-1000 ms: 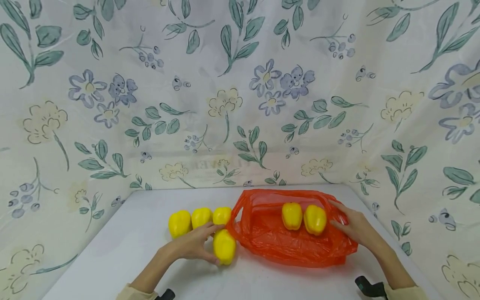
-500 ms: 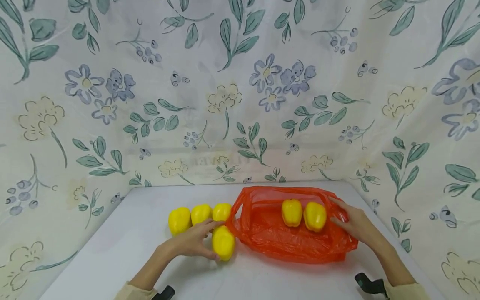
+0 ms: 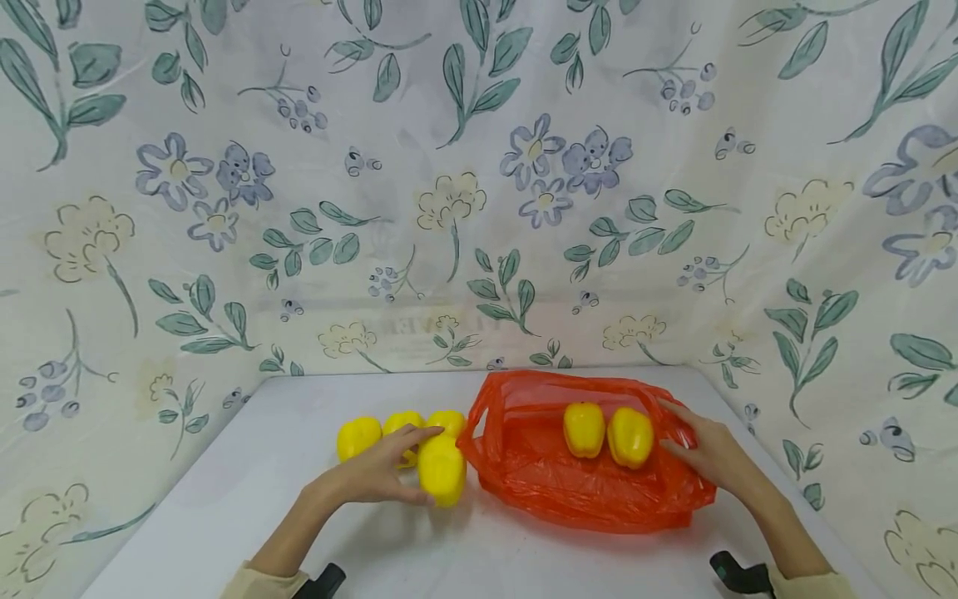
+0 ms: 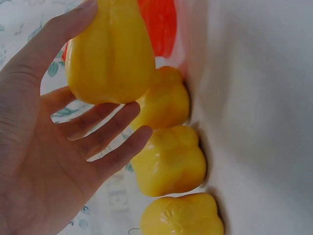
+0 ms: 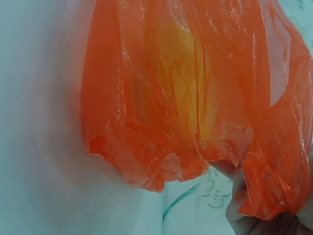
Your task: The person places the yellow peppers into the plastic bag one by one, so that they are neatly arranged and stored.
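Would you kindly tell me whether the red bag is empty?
Not empty: the head view shows two yellow peppers in the red bag, and yellow shows through its plastic in the right wrist view.

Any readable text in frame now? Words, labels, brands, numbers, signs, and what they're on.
Floral backdrop: faint lettering low down, possibly "EI" in the left wrist view; too blurred to read with confidence.
Yellow peppers: none visible.
Red bag: none visible.
No text reads clearly.
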`<state>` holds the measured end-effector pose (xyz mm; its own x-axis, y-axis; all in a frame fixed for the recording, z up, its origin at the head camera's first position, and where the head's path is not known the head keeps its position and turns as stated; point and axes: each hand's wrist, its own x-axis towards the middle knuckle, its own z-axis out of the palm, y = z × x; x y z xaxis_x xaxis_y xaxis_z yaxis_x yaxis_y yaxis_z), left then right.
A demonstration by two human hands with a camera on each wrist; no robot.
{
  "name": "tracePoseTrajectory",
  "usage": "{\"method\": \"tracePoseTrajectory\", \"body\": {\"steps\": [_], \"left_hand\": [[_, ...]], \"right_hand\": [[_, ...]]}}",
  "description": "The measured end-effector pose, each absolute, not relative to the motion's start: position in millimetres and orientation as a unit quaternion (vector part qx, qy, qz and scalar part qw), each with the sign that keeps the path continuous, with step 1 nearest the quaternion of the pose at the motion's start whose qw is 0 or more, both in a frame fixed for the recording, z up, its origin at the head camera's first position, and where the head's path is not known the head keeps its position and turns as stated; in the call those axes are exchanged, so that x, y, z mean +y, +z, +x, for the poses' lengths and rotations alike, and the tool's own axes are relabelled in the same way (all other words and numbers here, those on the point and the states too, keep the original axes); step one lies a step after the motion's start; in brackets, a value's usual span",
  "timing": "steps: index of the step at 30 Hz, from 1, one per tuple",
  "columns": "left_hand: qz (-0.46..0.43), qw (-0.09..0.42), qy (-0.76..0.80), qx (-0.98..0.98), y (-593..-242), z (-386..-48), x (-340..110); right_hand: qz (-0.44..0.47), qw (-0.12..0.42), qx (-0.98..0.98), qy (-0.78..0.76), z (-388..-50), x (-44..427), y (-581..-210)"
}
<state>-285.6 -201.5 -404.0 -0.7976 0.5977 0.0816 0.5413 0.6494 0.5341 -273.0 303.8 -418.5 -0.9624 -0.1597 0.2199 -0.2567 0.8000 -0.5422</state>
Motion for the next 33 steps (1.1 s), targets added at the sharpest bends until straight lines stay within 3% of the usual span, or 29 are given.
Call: {"method": "tracePoseTrajectory", "body": {"steps": [19,33], "left_hand": [[0.323,-0.022,0.306,0.895,-364,-289,-203],[0.356,-0.008,0.319,0.878,-349,-305,-168]], "right_hand": [[0.115,0.074,-0.940,0.313,-272,302,-416],[0.113,0.073,-0.939,0.315,-270,302,-415]]}}
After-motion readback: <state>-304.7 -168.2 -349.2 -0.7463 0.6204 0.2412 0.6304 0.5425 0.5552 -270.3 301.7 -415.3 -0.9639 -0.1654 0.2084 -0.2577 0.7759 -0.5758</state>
